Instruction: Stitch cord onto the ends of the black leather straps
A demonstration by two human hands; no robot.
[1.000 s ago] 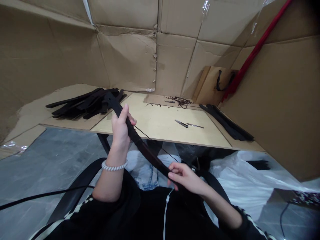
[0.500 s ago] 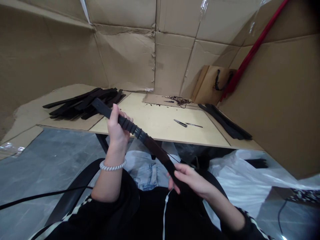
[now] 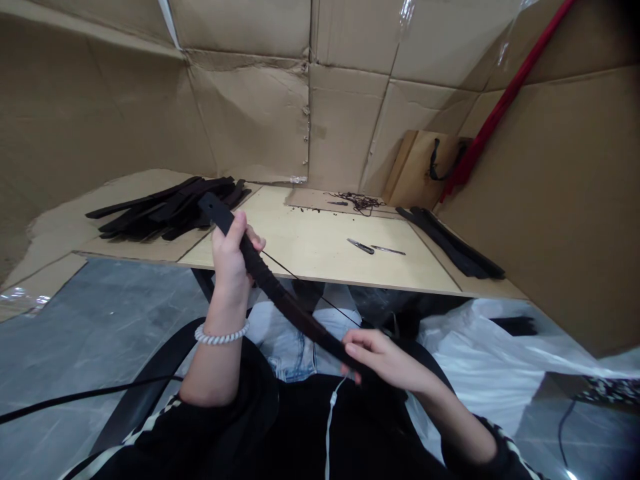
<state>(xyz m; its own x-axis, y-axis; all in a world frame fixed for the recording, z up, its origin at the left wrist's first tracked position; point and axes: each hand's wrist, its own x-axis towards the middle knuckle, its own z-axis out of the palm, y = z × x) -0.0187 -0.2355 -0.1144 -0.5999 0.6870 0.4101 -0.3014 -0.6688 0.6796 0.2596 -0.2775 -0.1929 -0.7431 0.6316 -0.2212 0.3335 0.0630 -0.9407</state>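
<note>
The strip (image 3: 287, 305) slants across the front of the body, its upper end near the pile (image 3: 170, 208) and its lower part over the lap, short of the table (image 3: 280, 223). The left hand (image 3: 231, 257) is closed round it below the holed end, thumb up on the near edge; the right hand (image 3: 383, 360) has thumb and fingers clamped on the lower part. A thin cord (image 3: 299, 278) runs straight from beside the left fingers towards the right hand (which fingers hold its far end, I cannot tell). To do this well, I would keep the left grip firm so the strip cannot roll, hold the cord as taut as it looks here, and lay any turn snug against its neighbour without crossing. Slack, or a thumb sitting in the cord's path, would probably spoil the spacing.
</note>
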